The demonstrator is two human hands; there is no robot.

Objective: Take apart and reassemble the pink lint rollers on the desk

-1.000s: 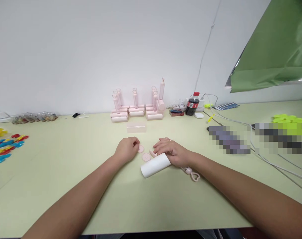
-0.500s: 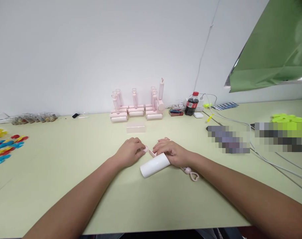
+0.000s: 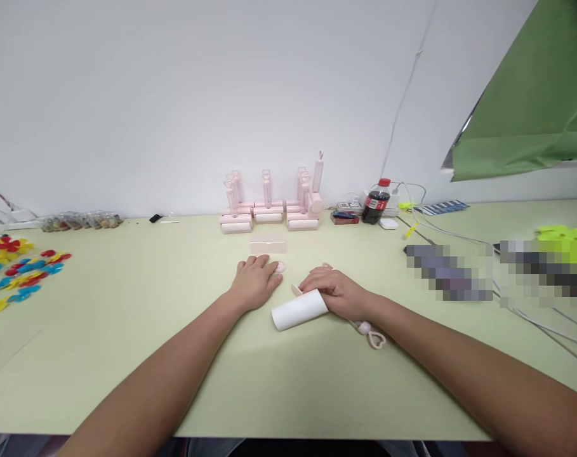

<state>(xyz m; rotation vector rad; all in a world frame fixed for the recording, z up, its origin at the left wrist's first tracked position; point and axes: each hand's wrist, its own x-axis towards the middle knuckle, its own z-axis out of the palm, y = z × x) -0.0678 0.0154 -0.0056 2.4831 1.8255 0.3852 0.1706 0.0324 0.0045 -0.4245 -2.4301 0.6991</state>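
My left hand (image 3: pixel 256 282) lies palm down on the table with its fingers apart. Beside its thumb and fingertips is a small round pink end cap (image 3: pixel 280 267). My right hand (image 3: pixel 338 291) is curled over a lint roller, whose white paper roll (image 3: pixel 298 310) sticks out to the left. A pink disc-like part (image 3: pixel 296 290) shows just behind the roll, near my right fingertips. From under the right wrist comes a pink handle with a heart-shaped loop (image 3: pixel 376 340). My palm hides where these parts meet. A clear pink cover (image 3: pixel 268 245) lies beyond my left hand.
Several pink lint rollers (image 3: pixel 269 213) stand along the wall. Right of them are a cola bottle (image 3: pixel 376 202), a small box (image 3: pixel 344 218) and white cables (image 3: pixel 452 233). Colourful plastic flower shapes (image 3: pixel 35 273) lie far left, bagged items (image 3: pixel 81 221) behind them. Neon-green pieces (image 3: pixel 567 241) lie far right.
My left hand has gone from pinching the round pink cap to lying flat beside it, with the cap set down farther back. The right hand stays over the roller. The view has shifted slightly.
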